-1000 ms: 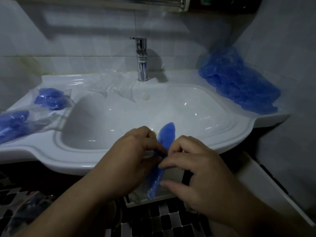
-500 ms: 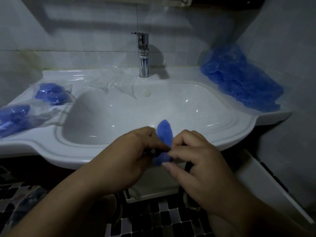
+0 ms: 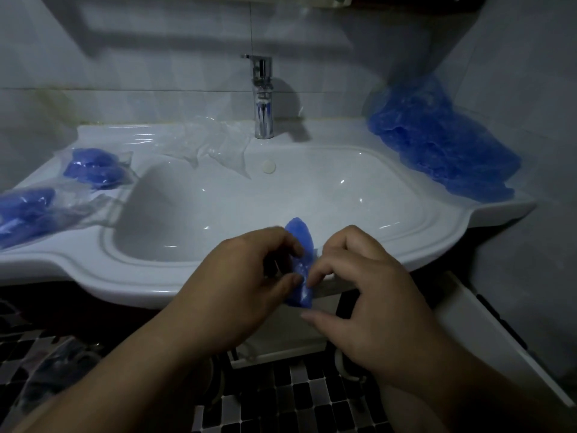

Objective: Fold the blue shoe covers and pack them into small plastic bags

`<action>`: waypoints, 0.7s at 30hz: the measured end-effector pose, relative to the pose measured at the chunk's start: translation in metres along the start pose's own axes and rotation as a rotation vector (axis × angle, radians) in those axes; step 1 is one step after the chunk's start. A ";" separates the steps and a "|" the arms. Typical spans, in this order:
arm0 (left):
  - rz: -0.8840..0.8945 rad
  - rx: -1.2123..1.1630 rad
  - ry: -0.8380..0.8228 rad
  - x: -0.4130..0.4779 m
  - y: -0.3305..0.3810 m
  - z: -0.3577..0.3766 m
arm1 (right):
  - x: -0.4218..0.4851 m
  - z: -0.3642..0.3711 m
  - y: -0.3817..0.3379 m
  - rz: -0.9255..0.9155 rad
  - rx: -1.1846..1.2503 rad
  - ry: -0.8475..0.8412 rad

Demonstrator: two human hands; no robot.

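Observation:
A folded blue shoe cover [image 3: 302,245] stands on end between my hands, just in front of the sink's front rim. My left hand [image 3: 246,279] pinches it from the left with thumb and fingers. From the right, my right hand [image 3: 365,295] pinches its lower half. A heap of loose blue shoe covers [image 3: 437,142] lies on the sink's right ledge. Two small plastic bags with blue covers inside, one [image 3: 96,167] behind the other [image 3: 28,210], rest on the left ledge. Empty clear plastic bags [image 3: 212,145] lie left of the tap.
The white sink [image 3: 343,189] fills the middle, with a chrome tap [image 3: 263,98] at the back. Tiled walls close in behind and at the right. Below the sink are a dark mosaic floor [image 3: 281,401] and a white cabinet edge [image 3: 487,332].
The long cover has been folded shorter between my hands: its lower end came up, leaving a compact piece. Both hands stayed at the sink's front rim.

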State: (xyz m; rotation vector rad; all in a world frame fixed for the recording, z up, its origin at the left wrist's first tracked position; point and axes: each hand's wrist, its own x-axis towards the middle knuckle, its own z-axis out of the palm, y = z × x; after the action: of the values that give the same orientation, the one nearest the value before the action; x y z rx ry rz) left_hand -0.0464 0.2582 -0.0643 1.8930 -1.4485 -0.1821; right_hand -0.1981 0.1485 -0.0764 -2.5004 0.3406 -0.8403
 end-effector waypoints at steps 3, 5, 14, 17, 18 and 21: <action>-0.009 -0.022 0.034 0.000 -0.001 0.000 | 0.001 0.002 0.004 -0.054 -0.140 -0.033; -0.013 0.004 0.047 0.001 -0.002 0.001 | 0.003 0.003 0.005 -0.066 -0.173 -0.013; 0.089 -0.160 -0.138 -0.007 -0.002 -0.014 | 0.004 0.006 0.005 0.037 0.039 0.027; 0.022 -0.115 -0.003 -0.004 0.000 -0.006 | 0.005 0.006 0.004 0.100 0.058 0.066; -0.003 -0.098 0.033 -0.002 0.001 -0.003 | 0.006 0.006 0.004 0.118 0.054 0.078; -0.042 -0.039 0.078 0.001 0.004 0.002 | 0.008 0.009 0.005 0.144 0.008 0.120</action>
State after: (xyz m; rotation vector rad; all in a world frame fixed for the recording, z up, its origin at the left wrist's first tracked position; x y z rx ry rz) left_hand -0.0501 0.2556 -0.0630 1.8792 -1.3451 -0.1529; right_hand -0.1866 0.1451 -0.0814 -2.3910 0.5493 -0.9321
